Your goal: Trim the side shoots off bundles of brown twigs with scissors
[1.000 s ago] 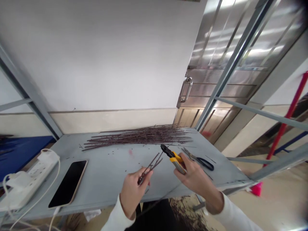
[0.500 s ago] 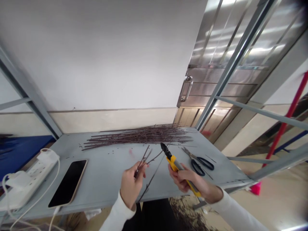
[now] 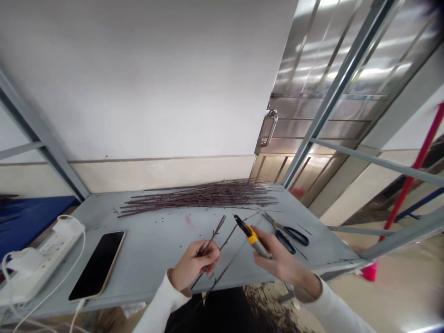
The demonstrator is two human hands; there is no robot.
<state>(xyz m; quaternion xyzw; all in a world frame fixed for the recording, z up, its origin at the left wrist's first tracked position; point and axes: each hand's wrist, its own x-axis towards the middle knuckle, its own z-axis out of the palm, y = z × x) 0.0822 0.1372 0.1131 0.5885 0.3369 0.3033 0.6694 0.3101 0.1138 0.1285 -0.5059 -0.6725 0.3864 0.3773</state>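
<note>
Well, a forked twig [image 3: 212,236] is grasped by the left hand [image 3: 194,266], and yellow-handled side cutters [image 3: 252,239] by the right hand [image 3: 282,263]

The twig is clenched low on its stem between the fingers and thumb of the left hand, and its thin, dark forks are raised toward the far side of the table [image 3: 156,245]. The side cutters are held firmly across the palm and fingers of the right hand, with the black head angled up and to the left, near the twig but apart from it. Whether the jaws are parted cannot be told at this size. A longer thin stem [image 3: 231,256] is seen crossing just beyond the hands; whether it is joined to the held twig cannot be told.

A long, loose bundle of dark twigs [image 3: 201,196] is laid along the far edge of the table, with cut bits [image 3: 163,221] scattered in front of it. Black-handled scissors [image 3: 290,237] are lying just beside the right hand, and a smartphone [image 3: 97,265] is placed to the left, its cable running toward a white power strip [image 3: 40,266]. Twig scraps [image 3: 267,310] are strewn on the floor below the near edge — a stainless steel door [image 3: 326,92] is seen behind the table.
</note>
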